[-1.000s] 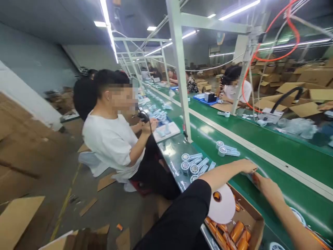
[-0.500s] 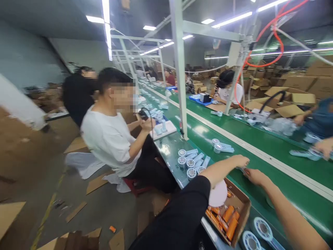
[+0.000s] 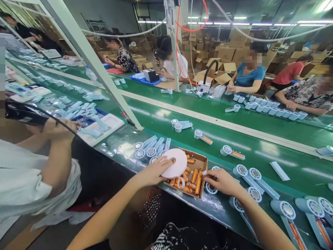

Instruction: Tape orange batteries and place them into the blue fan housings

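Note:
My left hand (image 3: 154, 170) grips the edge of a white tape roll (image 3: 178, 165), its fingers lying over the flat face near the core. The roll rests over a small cardboard box (image 3: 204, 163) of orange cylindrical batteries (image 3: 198, 182) with thin wires. A loose curl of tape hangs below the roll. By the box's right side, my right hand (image 3: 221, 181) has its fingertips closed around a small white piece that looks like tape. Partly behind that hand lies a light-blue handheld fan body (image 3: 211, 187). Several more fan bodies (image 3: 151, 152) lie left of the box.
On the green conveyor belt (image 3: 161, 130) lie fan bodies, some with orange batteries in their handles (image 3: 235, 153), and a loose light-blue cover (image 3: 279, 171). More fan bodies (image 3: 286, 210) crowd the right. A slanted post (image 3: 101, 69) stands left; co-workers sit nearby.
The view has swung right. My hands, close together over the belt before, are now apart: the left at the tape roll, the right beside the battery box.

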`<state>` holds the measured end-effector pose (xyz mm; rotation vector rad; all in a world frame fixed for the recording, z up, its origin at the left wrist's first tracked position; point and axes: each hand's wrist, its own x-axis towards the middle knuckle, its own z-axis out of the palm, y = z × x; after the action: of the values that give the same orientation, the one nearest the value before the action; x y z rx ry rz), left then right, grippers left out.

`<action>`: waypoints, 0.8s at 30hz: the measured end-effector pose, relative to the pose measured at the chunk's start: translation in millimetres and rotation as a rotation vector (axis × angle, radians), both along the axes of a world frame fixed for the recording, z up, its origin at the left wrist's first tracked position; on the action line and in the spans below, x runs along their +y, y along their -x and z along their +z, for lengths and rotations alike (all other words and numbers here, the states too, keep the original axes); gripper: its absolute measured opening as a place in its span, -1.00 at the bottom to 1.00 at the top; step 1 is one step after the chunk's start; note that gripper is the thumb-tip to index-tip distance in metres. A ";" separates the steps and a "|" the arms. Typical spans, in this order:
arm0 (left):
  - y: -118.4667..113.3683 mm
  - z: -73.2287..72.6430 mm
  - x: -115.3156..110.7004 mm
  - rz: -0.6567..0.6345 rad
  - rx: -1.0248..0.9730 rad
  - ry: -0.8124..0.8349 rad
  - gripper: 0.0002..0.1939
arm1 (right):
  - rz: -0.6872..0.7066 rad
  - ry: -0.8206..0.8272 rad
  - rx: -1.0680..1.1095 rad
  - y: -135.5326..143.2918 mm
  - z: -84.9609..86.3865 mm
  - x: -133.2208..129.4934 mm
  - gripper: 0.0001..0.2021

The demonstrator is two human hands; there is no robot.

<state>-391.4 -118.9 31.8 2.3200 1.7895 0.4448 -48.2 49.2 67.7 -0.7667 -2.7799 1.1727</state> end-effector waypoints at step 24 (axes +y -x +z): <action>-28.4 -31.9 -32.8 0.698 -0.376 -0.328 -0.37 | 0.147 -0.205 -0.221 96.7 -5.1 -24.5 -0.79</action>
<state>-363.0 -151.7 -0.1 1.5322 2.3972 1.2563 -144.9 24.7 62.5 -0.7228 -3.1222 0.8460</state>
